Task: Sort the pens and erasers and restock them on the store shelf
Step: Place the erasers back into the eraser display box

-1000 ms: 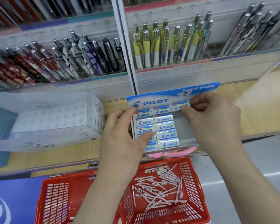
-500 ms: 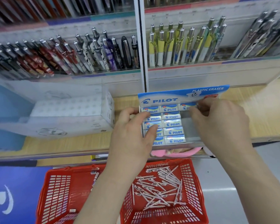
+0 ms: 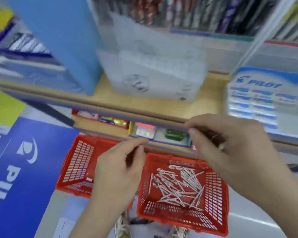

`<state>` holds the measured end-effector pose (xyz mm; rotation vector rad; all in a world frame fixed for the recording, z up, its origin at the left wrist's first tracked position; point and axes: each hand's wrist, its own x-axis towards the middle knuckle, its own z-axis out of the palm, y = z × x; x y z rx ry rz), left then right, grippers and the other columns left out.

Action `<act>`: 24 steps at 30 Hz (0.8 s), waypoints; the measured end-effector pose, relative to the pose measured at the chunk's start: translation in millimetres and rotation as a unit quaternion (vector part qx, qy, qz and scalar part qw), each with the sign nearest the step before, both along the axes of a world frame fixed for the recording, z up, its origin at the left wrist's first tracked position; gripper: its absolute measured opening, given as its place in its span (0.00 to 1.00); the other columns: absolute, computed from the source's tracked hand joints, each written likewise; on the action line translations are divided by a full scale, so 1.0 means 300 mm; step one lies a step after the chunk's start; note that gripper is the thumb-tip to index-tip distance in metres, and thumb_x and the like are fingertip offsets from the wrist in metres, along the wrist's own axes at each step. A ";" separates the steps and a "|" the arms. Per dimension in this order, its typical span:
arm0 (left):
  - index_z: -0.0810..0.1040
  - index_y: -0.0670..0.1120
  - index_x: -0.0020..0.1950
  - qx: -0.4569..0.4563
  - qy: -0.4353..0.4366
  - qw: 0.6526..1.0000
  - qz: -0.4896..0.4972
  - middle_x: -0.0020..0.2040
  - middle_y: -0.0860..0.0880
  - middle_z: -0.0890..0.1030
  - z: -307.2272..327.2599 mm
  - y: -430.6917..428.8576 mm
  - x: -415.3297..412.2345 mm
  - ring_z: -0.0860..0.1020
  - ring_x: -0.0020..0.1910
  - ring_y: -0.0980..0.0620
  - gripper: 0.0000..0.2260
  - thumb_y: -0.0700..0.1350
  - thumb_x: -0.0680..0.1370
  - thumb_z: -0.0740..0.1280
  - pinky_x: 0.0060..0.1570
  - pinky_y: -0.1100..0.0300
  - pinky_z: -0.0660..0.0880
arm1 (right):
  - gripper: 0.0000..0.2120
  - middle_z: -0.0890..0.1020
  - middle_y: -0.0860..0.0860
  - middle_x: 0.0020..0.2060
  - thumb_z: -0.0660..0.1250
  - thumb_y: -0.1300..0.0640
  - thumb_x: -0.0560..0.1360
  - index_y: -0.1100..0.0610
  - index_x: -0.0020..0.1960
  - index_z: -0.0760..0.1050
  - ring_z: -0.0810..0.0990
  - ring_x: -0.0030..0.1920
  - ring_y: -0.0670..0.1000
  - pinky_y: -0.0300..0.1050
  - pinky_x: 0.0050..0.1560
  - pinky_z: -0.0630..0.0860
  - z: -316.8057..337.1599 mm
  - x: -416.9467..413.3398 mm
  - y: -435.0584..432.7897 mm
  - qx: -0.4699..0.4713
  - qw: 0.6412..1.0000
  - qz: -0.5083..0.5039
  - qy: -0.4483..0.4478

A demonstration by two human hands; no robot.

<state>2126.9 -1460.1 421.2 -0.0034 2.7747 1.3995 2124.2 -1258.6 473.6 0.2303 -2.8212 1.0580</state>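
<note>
1. Left hand (image 3: pixel 120 170) at 6 o'clock, fingers loosely curled, nothing seen in it.
2. Right hand (image 3: pixel 230 148) at 4 o'clock, fingers curled, blurred; cannot tell any hold.
3. Pens (image 3: pixel 177 184) in red basket (image 3: pixel 215 194), 5 o'clock.
4. Eraser box (image 3: pixel 258 100) on shelf (image 3: pixel 205 103), 2 o'clock.

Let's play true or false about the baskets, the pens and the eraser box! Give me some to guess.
1. There are two red baskets, the left basket and the right basket. True.
2. The pens lie in the left basket. False: they lie in the right basket.
3. The eraser box stands on the shelf. True.
4. The right hand touches the eraser box. False: it is apart from the box, as is the left hand.
</note>
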 end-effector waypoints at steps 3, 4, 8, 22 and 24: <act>0.82 0.59 0.44 -0.020 -0.034 0.998 0.046 0.42 0.66 0.80 -0.068 -0.207 0.056 0.78 0.38 0.66 0.10 0.42 0.75 0.68 0.39 0.71 0.72 | 0.05 0.80 0.42 0.34 0.66 0.53 0.72 0.49 0.45 0.80 0.76 0.36 0.42 0.34 0.38 0.72 -0.113 -0.027 -0.194 0.007 0.993 0.095 -0.066; 0.81 0.60 0.43 -0.021 -0.046 0.997 0.059 0.42 0.67 0.80 -0.096 -0.279 0.074 0.77 0.37 0.66 0.11 0.41 0.75 0.68 0.37 0.72 0.71 | 0.05 0.80 0.41 0.34 0.66 0.52 0.72 0.48 0.46 0.80 0.75 0.36 0.41 0.30 0.39 0.71 -0.165 -0.036 -0.261 0.016 0.990 0.115 -0.082; 0.81 0.57 0.44 -0.073 -0.116 0.985 0.102 0.35 0.62 0.80 -0.307 -0.577 0.141 0.76 0.37 0.68 0.13 0.37 0.74 0.67 0.38 0.75 0.69 | 0.05 0.83 0.45 0.38 0.69 0.56 0.72 0.50 0.48 0.81 0.77 0.38 0.44 0.41 0.44 0.74 -0.461 -0.056 -0.524 0.028 0.971 0.161 -0.177; 0.79 0.44 0.50 -0.239 -0.259 0.936 -0.015 0.46 0.42 0.82 -1.604 -0.944 0.075 0.79 0.49 0.41 0.09 0.44 0.73 0.63 0.47 0.50 0.75 | 0.22 0.80 0.55 0.48 0.68 0.62 0.72 0.51 0.64 0.74 0.78 0.48 0.57 0.49 0.52 0.74 -1.856 -0.057 -0.952 0.100 0.932 0.102 -0.334; 0.76 0.44 0.56 -0.249 -0.294 0.923 -0.017 0.51 0.42 0.81 -1.764 -0.944 0.039 0.78 0.53 0.41 0.13 0.47 0.73 0.65 0.50 0.51 0.73 | 0.25 0.79 0.57 0.53 0.68 0.60 0.72 0.51 0.69 0.70 0.78 0.52 0.59 0.50 0.55 0.74 -2.000 -0.084 -0.977 0.122 0.930 0.111 -0.330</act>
